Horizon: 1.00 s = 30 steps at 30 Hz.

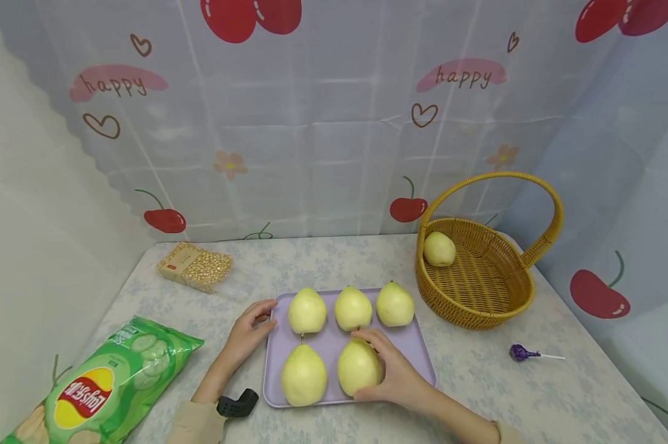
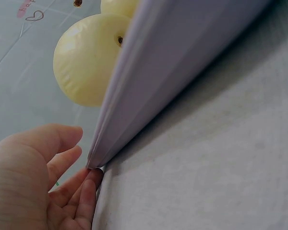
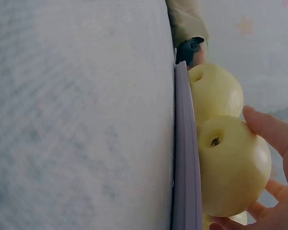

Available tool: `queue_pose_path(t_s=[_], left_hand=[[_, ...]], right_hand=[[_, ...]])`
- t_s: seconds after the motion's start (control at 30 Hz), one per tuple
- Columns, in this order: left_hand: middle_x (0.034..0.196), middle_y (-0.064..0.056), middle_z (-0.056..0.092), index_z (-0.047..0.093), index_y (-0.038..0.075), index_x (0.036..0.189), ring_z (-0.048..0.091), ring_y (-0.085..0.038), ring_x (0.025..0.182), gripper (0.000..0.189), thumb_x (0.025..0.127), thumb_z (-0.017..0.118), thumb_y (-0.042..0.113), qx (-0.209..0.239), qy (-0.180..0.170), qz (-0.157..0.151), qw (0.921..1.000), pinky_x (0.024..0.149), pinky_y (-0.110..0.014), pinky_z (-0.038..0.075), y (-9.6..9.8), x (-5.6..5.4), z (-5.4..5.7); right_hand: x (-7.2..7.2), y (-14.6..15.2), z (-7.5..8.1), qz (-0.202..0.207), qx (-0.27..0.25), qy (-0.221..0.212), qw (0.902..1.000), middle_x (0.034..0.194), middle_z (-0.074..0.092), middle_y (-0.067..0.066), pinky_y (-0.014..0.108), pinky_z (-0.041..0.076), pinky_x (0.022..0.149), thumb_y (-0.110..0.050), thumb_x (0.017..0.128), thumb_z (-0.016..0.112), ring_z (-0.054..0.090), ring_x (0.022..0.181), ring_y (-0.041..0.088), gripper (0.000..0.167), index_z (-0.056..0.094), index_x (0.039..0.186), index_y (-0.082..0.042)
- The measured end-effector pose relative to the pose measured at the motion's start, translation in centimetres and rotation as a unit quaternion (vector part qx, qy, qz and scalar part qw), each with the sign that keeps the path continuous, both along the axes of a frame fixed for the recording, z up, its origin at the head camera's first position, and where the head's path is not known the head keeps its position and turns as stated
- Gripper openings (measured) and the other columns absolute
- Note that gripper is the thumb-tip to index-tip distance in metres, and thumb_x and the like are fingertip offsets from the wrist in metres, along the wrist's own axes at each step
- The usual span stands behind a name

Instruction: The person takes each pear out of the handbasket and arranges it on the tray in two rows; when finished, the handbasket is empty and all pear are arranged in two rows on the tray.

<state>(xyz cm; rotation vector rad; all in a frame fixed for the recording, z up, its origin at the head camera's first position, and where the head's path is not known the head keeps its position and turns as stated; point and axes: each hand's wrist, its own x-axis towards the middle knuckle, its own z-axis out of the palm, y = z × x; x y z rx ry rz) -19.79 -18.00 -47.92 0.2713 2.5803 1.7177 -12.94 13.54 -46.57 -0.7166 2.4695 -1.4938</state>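
A lilac tray (image 1: 334, 342) carries several yellow-green pears in two rows. My right hand (image 1: 397, 373) grips the front-right pear (image 1: 358, 368), thumb at its near side and fingers over its far side. In the right wrist view that same pear (image 3: 235, 167) sits low beside the tray rim (image 3: 186, 143), with my right hand (image 3: 278, 163) around it. My left hand (image 1: 251, 330) is at the tray's left edge. In the left wrist view, fingertips of my left hand (image 2: 48, 172) touch the tray corner, the thumb held apart from it. Another pear (image 1: 304, 375) lies front left.
A wicker basket (image 1: 478, 314) with a tall handle stands back right, one pear (image 1: 439, 249) inside. A purple-wrapped lollipop (image 1: 525, 353) lies on the right. To the left are a green chip bag (image 1: 118, 382) and a pack of yellow kernels (image 1: 198, 266).
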Motion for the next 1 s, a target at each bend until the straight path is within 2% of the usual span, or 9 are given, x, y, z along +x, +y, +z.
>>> queue_pose_path(t_s=[0.2,0.53,0.7,0.77,0.87,1.0], left_hand=[[0.14,-0.022,0.048,0.051,-0.005,0.132,0.048,-0.034,0.128,0.042,0.092,0.058,0.004,-0.002,0.001,0.0,1.0,0.107,-0.05,0.04,0.0,0.1,0.0],[0.14,-0.022,0.047,0.052,-0.005,0.132,0.048,-0.034,0.128,0.042,0.092,0.058,0.004,0.0,-0.004,0.002,1.0,0.107,-0.049,0.04,0.1,0.1,0.2],[0.14,-0.022,0.048,0.052,-0.006,0.131,0.049,-0.034,0.128,0.041,0.092,0.058,0.003,0.002,-0.006,0.006,1.0,0.107,-0.05,0.039,0.2,0.1,0.4],[0.14,-0.022,0.047,0.052,-0.006,0.131,0.048,-0.034,0.128,0.041,0.092,0.058,0.003,0.001,-0.007,0.006,1.0,0.107,-0.05,0.039,0.2,0.1,0.4],[0.14,-0.022,0.047,0.052,-0.007,0.131,0.048,-0.035,0.128,0.041,0.092,0.058,0.003,0.001,-0.008,0.005,1.0,0.107,-0.05,0.039,0.2,0.2,0.5],[0.139,-0.022,0.048,0.052,-0.006,0.131,0.048,-0.035,0.128,0.041,0.091,0.058,0.003,-0.003,-0.007,0.006,1.0,0.107,-0.048,0.04,0.2,0.2,0.4]], right_hand=[[-0.1,0.1,-0.1,0.007,-0.001,0.008,0.9999,0.144,0.042,0.008,0.038,0.042,0.104,-0.033,0.067,0.085,0.044,0.128,0.018,0.092,0.038,0.143,-0.012],[-0.2,0.0,-0.3,0.012,-0.011,0.02,0.9997,0.144,0.042,0.008,0.038,0.041,0.105,-0.032,0.071,0.083,0.043,0.13,0.021,0.087,0.038,0.143,-0.013],[-0.5,0.2,0.2,-0.006,0.001,0.062,0.9981,0.14,0.048,0.007,0.041,0.045,0.1,-0.033,0.075,0.08,0.046,0.127,0.027,0.08,0.041,0.141,-0.014],[-0.9,0.5,0.8,-0.016,0.004,0.092,0.9956,0.137,0.05,0.008,0.044,0.046,0.096,-0.03,0.076,0.08,0.047,0.123,0.03,0.077,0.042,0.14,-0.013],[-2.1,1.3,2.0,-0.04,-0.006,0.116,0.9924,0.135,0.051,0.011,0.047,0.048,0.095,-0.021,0.076,0.08,0.048,0.119,0.034,0.074,0.042,0.14,-0.01],[-4.9,3.1,4.0,-0.088,-0.021,0.128,0.9876,0.136,0.051,0.016,0.049,0.048,0.094,-0.009,0.078,0.076,0.05,0.118,0.038,0.068,0.043,0.138,-0.005]])
